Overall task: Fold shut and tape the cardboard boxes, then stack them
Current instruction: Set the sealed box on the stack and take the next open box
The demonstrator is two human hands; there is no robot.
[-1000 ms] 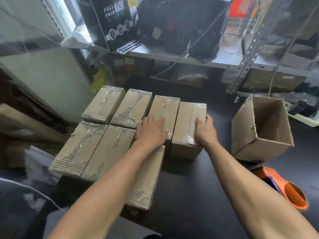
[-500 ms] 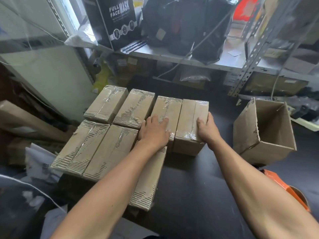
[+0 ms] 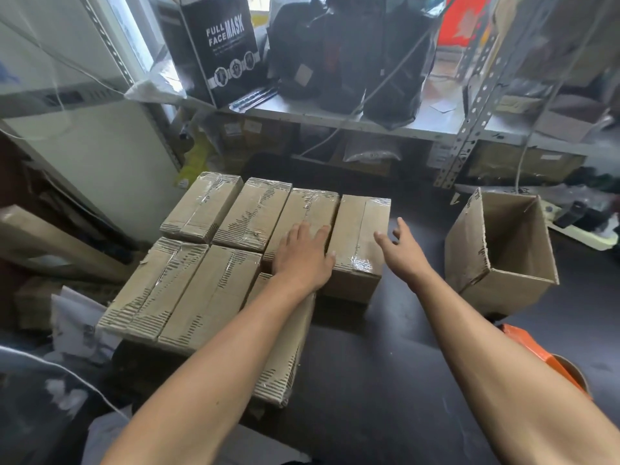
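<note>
Several taped, shut cardboard boxes lie side by side in two rows on a dark table (image 3: 385, 380). The rightmost taped box (image 3: 360, 239) closes the back row. My left hand (image 3: 303, 255) lies flat with straight fingers on the box next to it (image 3: 307, 216), thumb touching the rightmost box's edge. My right hand (image 3: 402, 251) hovers just right of the rightmost box, fingers spread and relaxed, holding nothing. An open cardboard box (image 3: 503, 250) lies tipped on its side at the right. An orange tape dispenser (image 3: 550, 357) shows behind my right forearm.
A metal shelf (image 3: 369, 119) at the back carries a black "Full Face Mask" carton (image 3: 224, 45) and dark bags. Flat cardboard and papers lie at the left, beside a white cabinet (image 3: 100, 162). Bare tabletop lies between the taped boxes and the tipped box.
My right hand has let go of the rightmost taped box and moved off its right side, fingers spreading. My left hand stays pressed on the neighbouring box.
</note>
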